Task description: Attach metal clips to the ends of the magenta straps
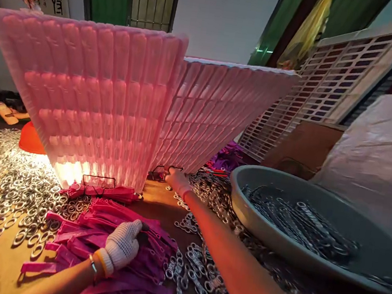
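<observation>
My left hand, in a white dotted work glove, rests on a heap of magenta strap pieces. Its fingers are curled around something dark, too hidden to name. My bare right hand reaches forward to the foot of the rear pink panel, its fingers closed beside a black wire stand. Whatever is between those fingers cannot be made out. Linked metal clasps lie in a loose pile right of the straps.
Two ribbed pink plastic panels stand upright ahead. Many metal rings cover the left of the table around an orange lamp. To the right sits a grey basin of metal pieces, with a plastic lattice panel behind.
</observation>
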The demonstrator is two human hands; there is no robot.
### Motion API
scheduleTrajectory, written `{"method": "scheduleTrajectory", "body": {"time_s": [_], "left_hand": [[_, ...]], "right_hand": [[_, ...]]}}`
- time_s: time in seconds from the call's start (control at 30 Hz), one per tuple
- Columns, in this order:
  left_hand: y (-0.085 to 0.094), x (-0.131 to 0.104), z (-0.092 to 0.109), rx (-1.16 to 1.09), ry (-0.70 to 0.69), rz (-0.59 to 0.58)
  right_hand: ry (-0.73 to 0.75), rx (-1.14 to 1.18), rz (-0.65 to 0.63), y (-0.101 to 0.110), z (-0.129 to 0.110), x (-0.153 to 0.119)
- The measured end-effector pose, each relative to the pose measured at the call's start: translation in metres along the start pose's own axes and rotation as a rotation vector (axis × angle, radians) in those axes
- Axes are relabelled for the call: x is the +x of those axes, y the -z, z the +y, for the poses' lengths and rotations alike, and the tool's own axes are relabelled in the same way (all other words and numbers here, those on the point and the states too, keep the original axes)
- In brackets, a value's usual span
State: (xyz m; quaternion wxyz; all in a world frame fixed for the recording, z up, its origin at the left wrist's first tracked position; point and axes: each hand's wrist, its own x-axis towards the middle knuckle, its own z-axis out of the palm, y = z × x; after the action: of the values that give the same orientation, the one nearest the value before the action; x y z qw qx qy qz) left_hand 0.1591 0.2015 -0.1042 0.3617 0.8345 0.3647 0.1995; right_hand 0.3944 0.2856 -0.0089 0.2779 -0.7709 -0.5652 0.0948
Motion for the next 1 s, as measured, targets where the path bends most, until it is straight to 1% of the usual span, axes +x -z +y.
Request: {"method": "scheduleTrajectory", "body": {"time_s": [0.07, 0.13, 0.23, 0.37, 0.5, 0.57, 0.63, 0.77, 0.9, 1.0], "left_hand": [[-0.003, -0.002, -0.008, -0.025, 0.006, 0.077], [-0.007, 0.0, -0.01, -0.037, -0.001, 0.115], [-0.011, 0.002, -0.007, -0.044, -0.003, 0.115], [-0.011, -0.001, -0.006, -0.059, 0.012, 0.101], [-0.012, -0.002, -0.008, -0.003, -0.004, 0.097], [-0.012, -0.003, -0.008, 0.011, -0.02, 0.109], [-0.013, -0.002, -0.008, 0.009, -0.032, 0.121], [-0.012, -0.001, -0.008, 0.007, -0.048, 0.141], [-0.015, 0.003, -0.013, 0.0, -0.068, 0.168], [-0.019, 0.007, -0.017, -0.006, -0.084, 0.181]], "right_hand": [[-0.052, -0.069, -0.068, -0.023, 0.024, -0.001], [-0.076, -0.114, -0.105, -0.042, 0.036, 0.006], [-0.084, -0.156, -0.128, -0.068, 0.04, 0.027], [-0.089, -0.207, -0.136, -0.099, 0.041, 0.053], [-0.123, -0.262, -0.118, -0.12, 0.044, 0.069], [-0.137, -0.292, -0.124, -0.124, 0.042, 0.073], [-0.142, -0.322, -0.142, -0.122, 0.041, 0.075], [-0.125, -0.388, -0.197, -0.108, 0.046, 0.068], [-0.061, -0.464, -0.279, -0.093, 0.062, 0.043], [0.006, -0.51, -0.334, -0.09, 0.065, 0.021]]}}
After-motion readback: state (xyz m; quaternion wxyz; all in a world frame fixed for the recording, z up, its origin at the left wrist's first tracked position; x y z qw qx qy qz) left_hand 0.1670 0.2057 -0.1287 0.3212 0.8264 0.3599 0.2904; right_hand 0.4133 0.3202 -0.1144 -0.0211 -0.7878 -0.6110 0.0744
